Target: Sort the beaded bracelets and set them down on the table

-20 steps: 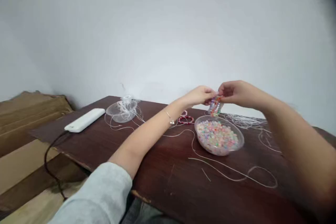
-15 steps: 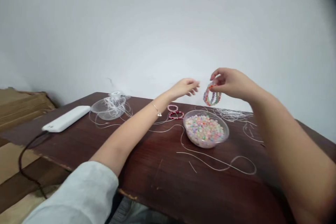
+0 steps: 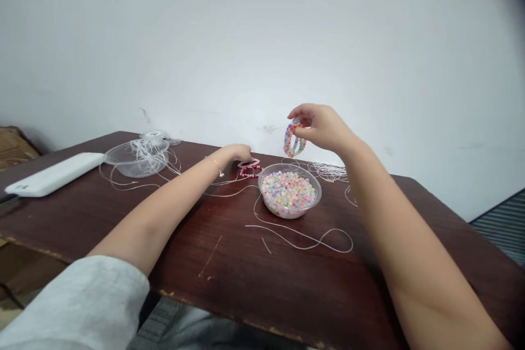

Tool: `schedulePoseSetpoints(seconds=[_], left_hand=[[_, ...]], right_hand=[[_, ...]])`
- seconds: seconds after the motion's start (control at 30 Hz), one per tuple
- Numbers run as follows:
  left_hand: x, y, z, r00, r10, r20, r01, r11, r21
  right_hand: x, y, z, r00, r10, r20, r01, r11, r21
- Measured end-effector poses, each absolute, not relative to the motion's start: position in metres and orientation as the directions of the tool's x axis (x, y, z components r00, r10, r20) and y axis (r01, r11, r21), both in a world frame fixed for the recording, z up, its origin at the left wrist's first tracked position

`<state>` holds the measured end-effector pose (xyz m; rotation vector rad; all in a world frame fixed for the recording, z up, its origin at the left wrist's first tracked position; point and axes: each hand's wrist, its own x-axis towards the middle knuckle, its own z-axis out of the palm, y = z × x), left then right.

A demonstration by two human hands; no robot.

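Note:
My right hand [image 3: 322, 127] is raised above the far side of the bowl, its fingers closed on several bead bracelets [image 3: 287, 146] in orange, purple and green that hang from the fingertips. Low over the far part of the table, my left hand [image 3: 235, 153] has its fingers bent down and closed at a pink bead bracelet [image 3: 255, 162]; the fingertips are partly hidden. Just in front of that lies a red bead bracelet [image 3: 257, 174]. A clear plastic bowl [image 3: 319, 197] full of pastel beads [image 3: 287, 188] stands between my arms.
On the left are a white power strip [image 3: 57, 174] and a clear container [image 3: 118, 156] with tangled clear cord [image 3: 150, 154]. More cord [image 3: 328, 171] lies behind the bowl, and a loose strand [image 3: 303, 246] curls in front. A white wall backs the table [image 3: 287, 295].
My left hand has lowered from the air to the pink bracelet. My right hand still holds the bracelets aloft. The view has turned to the right.

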<state>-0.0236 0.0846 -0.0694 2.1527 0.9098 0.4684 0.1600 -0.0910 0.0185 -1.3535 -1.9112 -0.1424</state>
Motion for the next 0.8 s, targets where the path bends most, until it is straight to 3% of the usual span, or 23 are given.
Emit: schedulePoseSetpoints(seconds=[0.13, 0.27, 0.37, 0.5, 0.67, 0.8], left_hand=[[-0.019, 0.066, -0.048, 0.728, 0.686, -0.021, 0.417, -0.417, 0.808], [-0.008, 0.033, -0.020, 0.758, 0.638, 0.134, 0.196, -0.419, 0.886], [0.002, 0.011, -0.012, 0.724, 0.637, 0.266, 0.021, -0.406, 0.914], [0.010, -0.003, -0.016, 0.663, 0.669, 0.337, -0.085, -0.381, 0.921], [0.010, 0.003, -0.018, 0.627, 0.673, 0.392, -0.091, -0.437, 0.895], [0.000, 0.030, -0.027, 0.606, 0.708, 0.364, 0.060, -0.496, 0.866]], right_hand=[[0.153, -0.078, 0.005, -0.164, 0.720, 0.674, 0.835, 0.465, -0.294], [0.149, -0.070, -0.006, -0.213, 0.706, 0.675, 0.807, 0.517, -0.286], [0.146, -0.067, -0.012, -0.175, 0.755, 0.633, 0.845, 0.445, -0.298], [0.146, -0.066, -0.013, -0.131, 0.757, 0.640, 0.877, 0.390, -0.282], [0.156, -0.068, -0.003, -0.074, 0.744, 0.664, 0.898, 0.340, -0.281], [0.170, -0.075, 0.005, -0.047, 0.745, 0.665, 0.909, 0.308, -0.281]])
